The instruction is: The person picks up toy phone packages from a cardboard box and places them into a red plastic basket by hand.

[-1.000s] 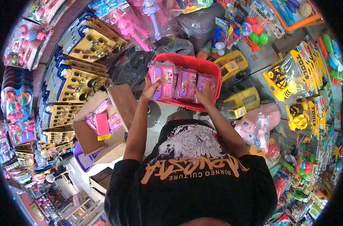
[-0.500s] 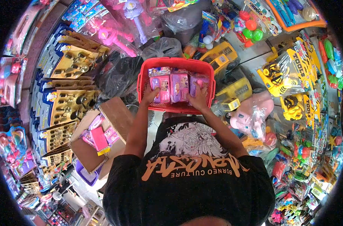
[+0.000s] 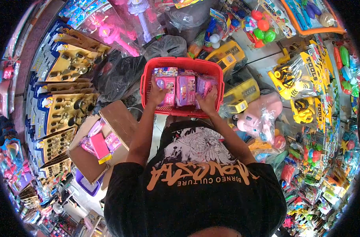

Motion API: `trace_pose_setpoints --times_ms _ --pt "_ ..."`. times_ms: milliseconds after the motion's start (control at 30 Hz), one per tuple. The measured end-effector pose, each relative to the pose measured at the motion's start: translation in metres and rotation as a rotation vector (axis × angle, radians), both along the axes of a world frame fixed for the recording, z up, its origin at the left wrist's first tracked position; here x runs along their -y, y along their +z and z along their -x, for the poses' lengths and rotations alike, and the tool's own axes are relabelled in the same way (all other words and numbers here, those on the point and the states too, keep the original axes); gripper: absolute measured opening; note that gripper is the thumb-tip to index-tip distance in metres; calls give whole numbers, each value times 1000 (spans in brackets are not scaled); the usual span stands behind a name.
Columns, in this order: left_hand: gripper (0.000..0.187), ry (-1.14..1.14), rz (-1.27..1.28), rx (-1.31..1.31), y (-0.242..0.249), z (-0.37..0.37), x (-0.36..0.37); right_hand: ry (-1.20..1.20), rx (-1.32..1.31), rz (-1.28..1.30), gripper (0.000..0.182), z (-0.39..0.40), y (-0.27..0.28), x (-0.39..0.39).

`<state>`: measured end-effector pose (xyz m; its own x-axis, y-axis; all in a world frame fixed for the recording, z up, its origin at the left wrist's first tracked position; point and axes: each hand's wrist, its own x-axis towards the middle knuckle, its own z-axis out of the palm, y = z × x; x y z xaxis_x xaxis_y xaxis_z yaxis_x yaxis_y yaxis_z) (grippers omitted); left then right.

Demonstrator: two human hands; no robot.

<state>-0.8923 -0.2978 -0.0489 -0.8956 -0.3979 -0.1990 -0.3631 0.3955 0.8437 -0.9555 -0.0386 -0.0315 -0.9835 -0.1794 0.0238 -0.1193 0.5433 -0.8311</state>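
Their left hand [image 3: 157, 96] grips the pink toy pack [image 3: 170, 87] at the red basket's [image 3: 182, 61] left wall; the right hand [image 3: 208, 102] grips the purple pack [image 3: 204, 84] opposite.

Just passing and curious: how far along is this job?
Looks done: a row of toy packs sits inside the red basket. In hand: the left hand and right hand hold the row's ends. Left, perhaps: the pink packs in the cardboard box, though their destination is unclear.
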Motion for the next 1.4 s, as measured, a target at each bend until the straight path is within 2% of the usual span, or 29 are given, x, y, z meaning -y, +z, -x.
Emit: trace_pose_setpoints --times_ms 67,333,433,500,533,600,633,667,700,733,767,800,833,867,933,967,1033,1100,1133,1167,1200,1267,1300,1333,1367,1400 --pt "102 -13 85 15 1 3 -2 55 160 -140 91 3 0 -5" --pt "101 122 30 33 37 -4 -21 110 93 -128 92 5 -1 -14" --pt "95 167 155 -146 30 -15 -22 118 151 -46 85 11 7 -21" --pt "75 235 266 -326 22 -23 -24 173 -18 -58 67 13 23 -29" --pt "75 244 276 -330 18 -30 -26 183 -23 -50 67 11 30 -33" --pt "48 217 285 -322 58 -43 -52 252 -47 120 45 6 50 -42" --pt "35 289 160 -382 86 -46 -79 253 -51 127 45 2 55 -49" --pt "35 289 165 -383 95 -53 -93 325 116 285 39 -4 58 -56" --pt "31 191 -21 -339 101 -61 -105 397 285 442 32 -10 62 -65" --pt "27 95 -206 -293 103 -68 -116 403 287 445 32 -16 65 -74" --pt "27 104 -200 -292 103 -76 -128 509 454 501 31 -23 68 -83" --pt "22 13 -308 -184 102 -84 -138 618 622 553 30 -31 70 -91" --pt "18 -76 -416 -77 99 -92 -148 739 750 573 34 -37 60 -101" --pt "18 -62 -409 -79 89 -100 -157 755 753 574 34 -43 57 -107" --pt "22 -193 -280 95 50 -122 -175 855 934 228 33 -53 50 -120" --pt "22 -183 -277 96 25 -136 -183 932 794 169 38 -61 7 -129" --pt "30 -137 -117 247 -24 -167 -199 925 813 72 39 -81 -69 -153" --pt "33 -139 -56 291 -59 -198 -219 914 833 -26 40 -89 -100 -176" --pt "35 -147 1 337 -66 -211 -227 1093 732 -193 40 -93 -107 -186" --pt "35 -201 -56 372 -55 -217 -233 1267 631 -359 40 -103 -120 -206" --pt "35 -192 -68 394 -51 -230 -242 922 1037 -185 41 -133 -259 -250" --pt "36 13 -183 333 -52 -249 -250 1199 780 -525 43 -143 -270 -264" --pt "36 15 -108 370 -52 -258 -250 1219 777 -527 43 -149 -253 -262" --pt "36 41 -106 372 -47 -264 -251 1107 801 -348 44 -157 -217 -258" --pt "37 94 -168 490 -38 -269 -251 996 822 -172 45 -161 -187 -256" --pt "38 151 -232 605 -30 -275 -251 1030 818 -175 45 -160 -169 -254"
